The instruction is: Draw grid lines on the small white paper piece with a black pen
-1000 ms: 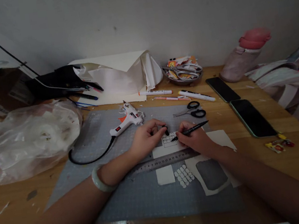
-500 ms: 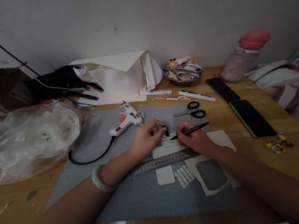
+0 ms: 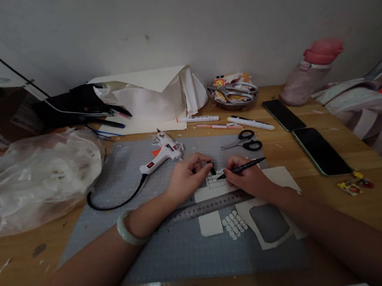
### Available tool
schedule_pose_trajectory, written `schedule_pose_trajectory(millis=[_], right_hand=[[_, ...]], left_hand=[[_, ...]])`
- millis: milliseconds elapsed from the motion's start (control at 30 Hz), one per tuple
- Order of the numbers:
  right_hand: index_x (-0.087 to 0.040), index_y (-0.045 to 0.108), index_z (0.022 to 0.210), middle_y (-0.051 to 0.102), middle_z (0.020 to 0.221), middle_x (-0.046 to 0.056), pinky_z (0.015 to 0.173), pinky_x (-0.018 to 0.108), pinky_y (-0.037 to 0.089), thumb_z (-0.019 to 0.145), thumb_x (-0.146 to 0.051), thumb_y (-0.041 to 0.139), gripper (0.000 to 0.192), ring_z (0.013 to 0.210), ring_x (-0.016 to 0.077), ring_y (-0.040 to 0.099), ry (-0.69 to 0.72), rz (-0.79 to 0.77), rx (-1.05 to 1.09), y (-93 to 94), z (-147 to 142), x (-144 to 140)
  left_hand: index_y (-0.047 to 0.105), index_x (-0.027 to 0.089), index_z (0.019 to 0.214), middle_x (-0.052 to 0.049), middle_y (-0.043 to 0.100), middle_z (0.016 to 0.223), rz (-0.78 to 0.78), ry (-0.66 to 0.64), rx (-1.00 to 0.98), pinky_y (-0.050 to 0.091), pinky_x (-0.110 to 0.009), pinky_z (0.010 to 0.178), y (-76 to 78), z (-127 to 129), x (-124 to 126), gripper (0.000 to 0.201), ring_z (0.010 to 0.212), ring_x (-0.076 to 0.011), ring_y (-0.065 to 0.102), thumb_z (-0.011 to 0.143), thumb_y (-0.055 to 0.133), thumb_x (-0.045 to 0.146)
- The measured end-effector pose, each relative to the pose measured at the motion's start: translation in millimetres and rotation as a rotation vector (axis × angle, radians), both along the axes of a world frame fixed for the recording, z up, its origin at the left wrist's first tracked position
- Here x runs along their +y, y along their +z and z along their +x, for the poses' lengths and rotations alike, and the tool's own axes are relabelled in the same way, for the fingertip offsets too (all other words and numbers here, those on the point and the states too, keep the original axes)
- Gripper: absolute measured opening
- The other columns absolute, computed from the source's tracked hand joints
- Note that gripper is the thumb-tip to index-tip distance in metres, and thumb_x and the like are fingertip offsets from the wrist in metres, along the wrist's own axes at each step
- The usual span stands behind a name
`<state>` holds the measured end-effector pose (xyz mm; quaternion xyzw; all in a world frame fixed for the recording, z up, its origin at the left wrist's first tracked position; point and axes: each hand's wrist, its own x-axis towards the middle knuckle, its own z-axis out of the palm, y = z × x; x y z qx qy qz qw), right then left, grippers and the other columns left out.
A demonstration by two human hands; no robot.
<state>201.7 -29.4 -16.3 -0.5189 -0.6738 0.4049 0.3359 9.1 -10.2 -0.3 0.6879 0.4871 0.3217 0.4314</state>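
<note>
In my right hand is a black marker pen, its tip down on a white paper marked with a grid of small rounded shapes. My left hand pinches a small black pen cap at the paper's upper edge. A steel ruler lies across the paper just below both hands. Nearer me are a cut-out sheet of small white rounded pieces, a blank paper piece and a paper frame with a large hole. All of these rest on a grey cutting mat.
A white glue gun with a black cord and black-handled scissors lie beyond my hands. Markers, a bowl and a bottle stand farther back. Two phones are right, a plastic bag left.
The pen in my right hand has shifted very slightly left over the drawn grid. The whole view has moved a little; my left hand keeps its place.
</note>
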Motion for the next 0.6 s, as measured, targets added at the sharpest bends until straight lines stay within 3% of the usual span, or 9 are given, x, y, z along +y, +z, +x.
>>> schedule_pose_trajectory(millis=[600], right_hand=[[-0.023, 0.044, 0.067, 0.05, 0.052, -0.005, 0.05, 0.025, 0.036, 0.078, -0.032, 0.052, 0.016, 0.049, 0.0119, 0.045, -0.025, -0.013, 0.002, 0.2, -0.7, -0.5]], left_hand=[[0.068, 0.017, 0.09, 0.009, 0.033, 0.049, 0.008, 0.009, 0.002, 0.029, -0.021, 0.051, 0.8, 0.4, -0.1, 0.022, 0.048, -0.0097, 0.035, 0.08, 0.057, 0.033]])
